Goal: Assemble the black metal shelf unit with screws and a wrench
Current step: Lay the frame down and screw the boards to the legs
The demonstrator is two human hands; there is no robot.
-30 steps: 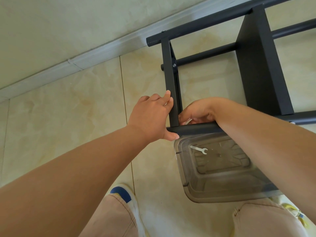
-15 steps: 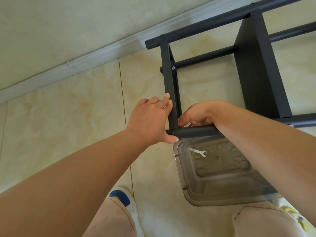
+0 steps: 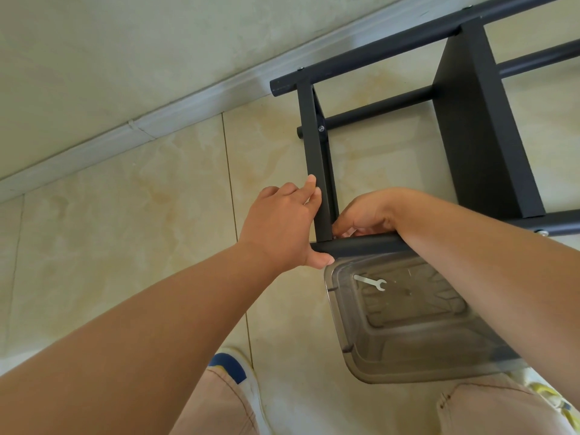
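The black metal shelf frame (image 3: 480, 127) lies on its side on the tiled floor. My left hand (image 3: 282, 227) grips its near-left corner, with fingers against the short upright bar (image 3: 315, 146) and the thumb under the near tube (image 3: 364, 245). My right hand (image 3: 367, 215) reaches over that tube, its fingers curled at the inside of the same joint, pinching a small pale piece (image 3: 347, 232) that is mostly hidden. A small silver wrench (image 3: 370, 282) lies in a clear plastic bin (image 3: 345, 340) just below the tube. A screw head (image 3: 320, 128) shows higher on the upright bar.
A wall and pale skirting board (image 3: 141, 133) run diagonally behind the frame. My knees and a white shoe with a blue patch (image 3: 232, 368) are at the bottom edge. Bare floor tiles (image 3: 125, 230) spread to the left.
Both hands stay at the same corner of the frame. My right fingers have shifted slightly at the joint, and the view has drifted a little.
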